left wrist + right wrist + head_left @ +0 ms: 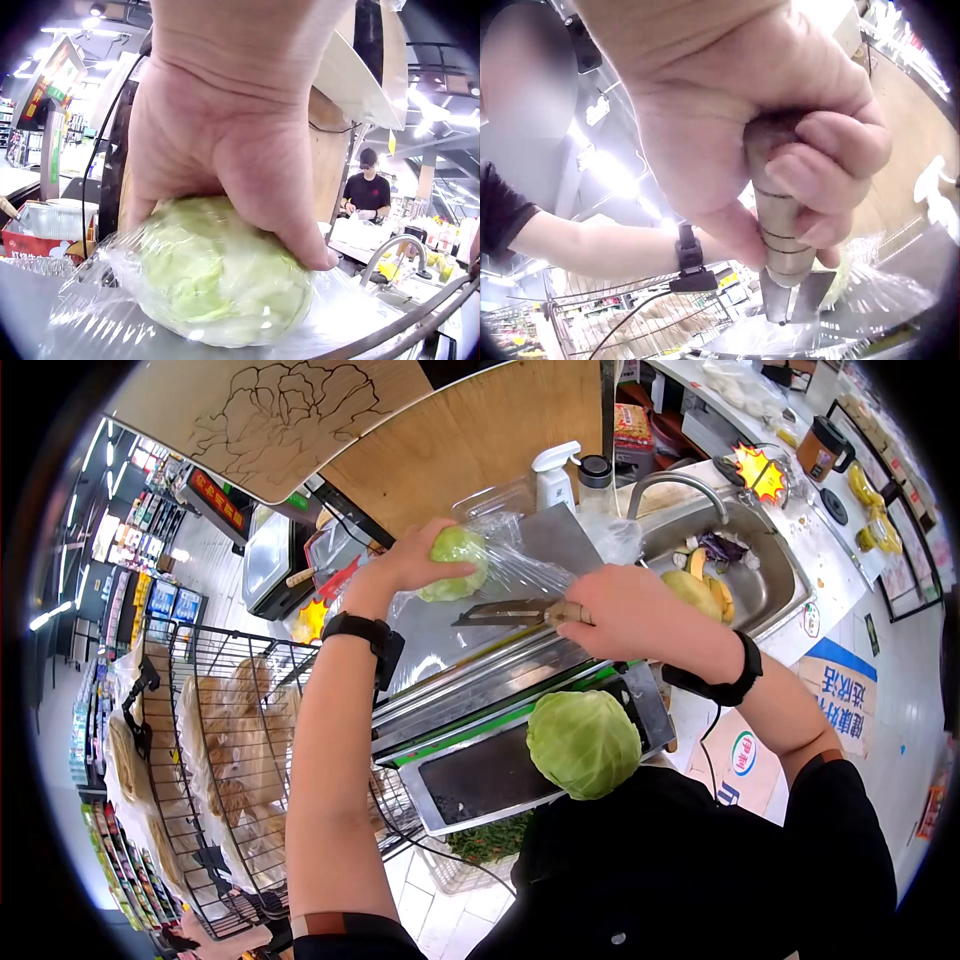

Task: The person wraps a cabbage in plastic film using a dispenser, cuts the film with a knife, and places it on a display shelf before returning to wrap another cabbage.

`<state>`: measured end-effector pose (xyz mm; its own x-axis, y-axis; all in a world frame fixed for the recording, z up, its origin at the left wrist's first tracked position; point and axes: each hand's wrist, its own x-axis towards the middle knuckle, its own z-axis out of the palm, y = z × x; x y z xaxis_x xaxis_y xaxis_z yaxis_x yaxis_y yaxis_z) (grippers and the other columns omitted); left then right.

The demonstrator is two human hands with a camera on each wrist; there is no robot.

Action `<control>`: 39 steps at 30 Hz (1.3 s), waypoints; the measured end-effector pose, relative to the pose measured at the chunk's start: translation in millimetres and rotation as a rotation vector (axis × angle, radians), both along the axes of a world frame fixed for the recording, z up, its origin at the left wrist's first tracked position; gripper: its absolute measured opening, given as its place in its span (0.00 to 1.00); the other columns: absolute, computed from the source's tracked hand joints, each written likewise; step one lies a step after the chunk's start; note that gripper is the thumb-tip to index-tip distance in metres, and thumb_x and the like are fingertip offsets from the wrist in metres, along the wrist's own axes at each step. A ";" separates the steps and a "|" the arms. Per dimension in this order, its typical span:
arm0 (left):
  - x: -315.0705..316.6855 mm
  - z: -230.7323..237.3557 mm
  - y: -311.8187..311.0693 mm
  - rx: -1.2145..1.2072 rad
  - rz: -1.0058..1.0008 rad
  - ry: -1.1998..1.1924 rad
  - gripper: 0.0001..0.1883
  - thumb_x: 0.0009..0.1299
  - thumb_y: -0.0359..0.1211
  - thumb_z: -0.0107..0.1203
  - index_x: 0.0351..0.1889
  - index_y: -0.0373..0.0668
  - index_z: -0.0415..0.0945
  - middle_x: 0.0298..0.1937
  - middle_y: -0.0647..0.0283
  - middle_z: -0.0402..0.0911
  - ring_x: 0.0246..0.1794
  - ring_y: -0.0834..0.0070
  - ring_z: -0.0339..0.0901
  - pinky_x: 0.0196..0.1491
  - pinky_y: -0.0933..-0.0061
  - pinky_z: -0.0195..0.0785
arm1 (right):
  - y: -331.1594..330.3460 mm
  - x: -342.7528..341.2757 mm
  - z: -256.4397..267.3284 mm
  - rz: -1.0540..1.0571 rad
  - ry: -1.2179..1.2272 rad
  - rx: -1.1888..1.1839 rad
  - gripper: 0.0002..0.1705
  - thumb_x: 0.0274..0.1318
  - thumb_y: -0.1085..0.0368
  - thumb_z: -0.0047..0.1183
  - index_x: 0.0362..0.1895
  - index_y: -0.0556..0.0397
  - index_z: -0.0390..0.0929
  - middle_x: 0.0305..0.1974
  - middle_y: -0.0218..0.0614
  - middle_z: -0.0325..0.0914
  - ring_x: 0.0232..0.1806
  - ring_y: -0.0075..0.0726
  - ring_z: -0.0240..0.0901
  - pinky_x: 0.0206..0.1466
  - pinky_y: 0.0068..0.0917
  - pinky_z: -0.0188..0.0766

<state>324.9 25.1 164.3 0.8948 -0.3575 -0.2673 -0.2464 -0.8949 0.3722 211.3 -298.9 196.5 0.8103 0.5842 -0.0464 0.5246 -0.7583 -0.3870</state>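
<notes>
My left hand [415,560] grips a pale green cabbage [458,567] from above, with clear plastic film [515,550] around it. In the left wrist view, the thumb and fingers of the left hand [225,142] spread over the film-covered cabbage [217,277]. My right hand [625,612] holds a knife [500,613] by its handle, the blade pointing left beside the cabbage. Curled fingers of the right hand [780,135] wrap the ringed handle [784,232] in the right wrist view. A second cabbage [584,745] sits on the machine's near side, unwrapped.
A metal wrapping machine [450,700] lies under both hands. To the right is a sink [770,560] with yellow produce and peelings. A spray bottle [553,475] stands behind the metal surface. At left is a wire rack [230,760] of bagged goods. Another person [367,195] stands farther back.
</notes>
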 end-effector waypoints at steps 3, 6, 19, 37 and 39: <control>2.0 -1.8 0.7 0.004 0.003 -0.016 0.45 0.63 0.56 0.70 0.73 0.47 0.63 0.65 0.44 0.73 0.67 0.52 0.71 0.68 0.59 0.65 | -18.3 0.3 11.8 -0.035 -0.017 -0.060 0.19 0.57 0.48 0.60 0.39 0.50 0.85 0.33 0.47 0.84 0.40 0.58 0.81 0.45 0.49 0.77; 4.9 -4.7 4.3 -0.034 0.006 0.002 0.46 0.61 0.58 0.70 0.73 0.49 0.63 0.64 0.44 0.73 0.66 0.50 0.72 0.67 0.58 0.65 | -45.2 7.3 14.6 -0.124 -0.089 -0.110 0.18 0.56 0.49 0.61 0.38 0.49 0.86 0.32 0.46 0.83 0.39 0.57 0.81 0.45 0.48 0.78; 4.5 -12.3 8.1 -0.069 0.020 -0.009 0.47 0.58 0.61 0.70 0.72 0.53 0.64 0.63 0.41 0.71 0.66 0.44 0.70 0.68 0.54 0.64 | -92.1 36.1 19.5 -0.351 -0.189 -0.250 0.16 0.54 0.52 0.62 0.37 0.52 0.86 0.31 0.50 0.82 0.38 0.59 0.81 0.43 0.49 0.77; 7.0 -9.8 8.4 -0.081 -0.005 -0.027 0.47 0.58 0.62 0.69 0.72 0.52 0.65 0.65 0.40 0.71 0.68 0.44 0.69 0.69 0.53 0.63 | -62.8 11.0 13.2 0.153 0.311 0.349 0.18 0.58 0.55 0.62 0.31 0.59 0.80 0.20 0.49 0.70 0.22 0.48 0.65 0.30 0.39 0.64; 4.2 -8.1 8.4 -0.050 -0.002 -0.039 0.47 0.60 0.60 0.69 0.73 0.50 0.64 0.66 0.41 0.71 0.68 0.47 0.69 0.69 0.55 0.63 | -54.9 16.9 3.6 0.175 0.325 0.355 0.18 0.58 0.55 0.63 0.30 0.60 0.79 0.20 0.48 0.69 0.22 0.47 0.64 0.30 0.38 0.63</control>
<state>329.1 33.5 156.2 0.9037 -0.3710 -0.2137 -0.2631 -0.8750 0.4064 228.3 -353.8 200.0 0.6757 0.7351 -0.0542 0.4415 -0.4625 -0.7689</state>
